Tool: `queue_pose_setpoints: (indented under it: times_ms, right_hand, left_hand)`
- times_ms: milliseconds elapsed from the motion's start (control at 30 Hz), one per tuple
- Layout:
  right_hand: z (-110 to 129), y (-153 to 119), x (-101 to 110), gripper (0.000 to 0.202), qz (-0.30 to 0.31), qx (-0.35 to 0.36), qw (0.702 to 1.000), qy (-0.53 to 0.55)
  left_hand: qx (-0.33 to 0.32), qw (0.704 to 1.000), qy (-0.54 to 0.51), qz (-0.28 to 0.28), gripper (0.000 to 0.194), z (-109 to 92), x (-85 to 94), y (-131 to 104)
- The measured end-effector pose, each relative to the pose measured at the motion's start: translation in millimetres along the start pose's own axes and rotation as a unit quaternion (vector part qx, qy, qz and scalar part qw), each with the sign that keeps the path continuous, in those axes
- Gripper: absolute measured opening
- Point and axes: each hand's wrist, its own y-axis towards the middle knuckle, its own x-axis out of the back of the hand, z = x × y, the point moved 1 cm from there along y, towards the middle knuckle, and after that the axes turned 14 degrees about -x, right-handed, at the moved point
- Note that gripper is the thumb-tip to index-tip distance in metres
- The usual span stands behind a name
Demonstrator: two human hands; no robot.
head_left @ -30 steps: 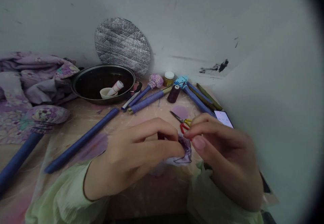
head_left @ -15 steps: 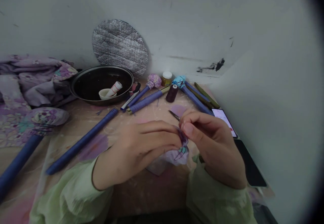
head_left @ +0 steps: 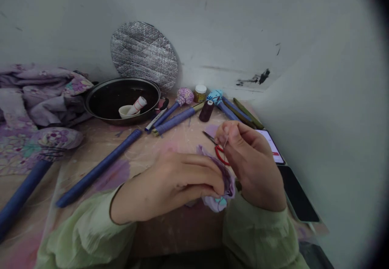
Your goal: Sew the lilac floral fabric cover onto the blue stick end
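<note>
My left hand (head_left: 179,184) is closed on a gathered piece of purple floral cloth (head_left: 217,203), whose folds stick out past the fingertips. Above and to the right of it, my right hand (head_left: 249,155) pinches a thin needle (head_left: 225,141) between thumb and forefinger. A dark thread seems to run from the needle down to the cloth. Red-handled scissors (head_left: 219,154) lie on the table between the hands, their blades pointing to the upper left and the handle partly hidden. A dark spool of thread (head_left: 206,111) stands beyond them.
A black pan (head_left: 106,99) holds a small white bowl with a roll. Blue wrapped sticks (head_left: 100,167), cloth-headed sticks (head_left: 184,96), a white-lidded jar (head_left: 199,93) and purple fabric (head_left: 45,95) lie around. Two phone-like devices (head_left: 299,194) are at the right by the wall.
My right hand has drawn up and away from the cloth, showing the needle and the red scissor handle. My left hand and the cloth have shifted slightly right and down.
</note>
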Motion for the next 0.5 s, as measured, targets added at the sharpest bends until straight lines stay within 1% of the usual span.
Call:
queue_pose_setpoints:
  times_ms: [100,167,233,367,500]
  right_hand:
    - [-4.0,15.9,4.6,0.030,0.004,0.022,0.999,0.036]
    - [-5.7,25.8,7.2,0.032,0.010,0.016,0.997,0.071]
    - [-6.0,32.6,8.9,0.031,0.003,-0.005,0.994,0.110]
    - [-4.1,36.7,8.8,0.027,-0.024,-0.048,0.984,0.170]
    - [-4.4,38.4,8.1,0.028,-0.024,-0.057,0.983,0.175]
  left_hand:
    - [0.039,0.999,-0.028,0.011,0.012,-2.2,0.9,2.1]
    - [0.052,0.997,-0.048,0.014,0.010,-3.3,1.2,2.7]
    - [0.057,0.996,-0.068,0.011,0.009,-3.8,1.4,2.5]
    - [0.062,0.995,-0.084,0.009,0.009,-4.5,2.7,2.0]
    - [0.058,0.994,-0.084,0.024,0.010,-4.3,5.1,2.6]
